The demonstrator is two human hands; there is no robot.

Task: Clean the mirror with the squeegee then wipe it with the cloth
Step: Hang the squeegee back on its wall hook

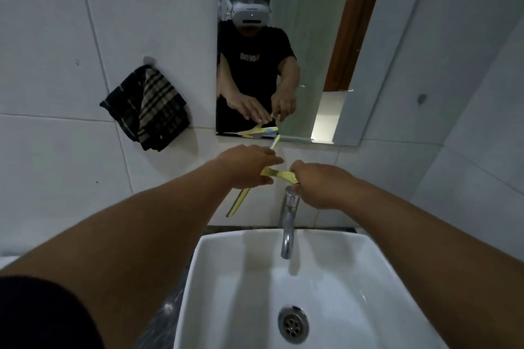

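A yellow squeegee (279,175) hangs in front of the wall just below the mirror (309,45). Its long blade (239,202) runs diagonally from lower left up to the mirror's bottom edge, passing under my left hand (246,164). My left hand lies over the blade with the fingers stretched out on it. My right hand (317,183) pinches the yellow handle above the tap. A dark checked cloth (147,108) hangs from a hook on the tiled wall to the left of the mirror.
A white basin (215,263) sits below my arms, with a chrome tap (289,224) rising at its back and a drain (293,324) at the bottom. White tiled walls close in on the left and right. The mirror reflects a person and a doorway.
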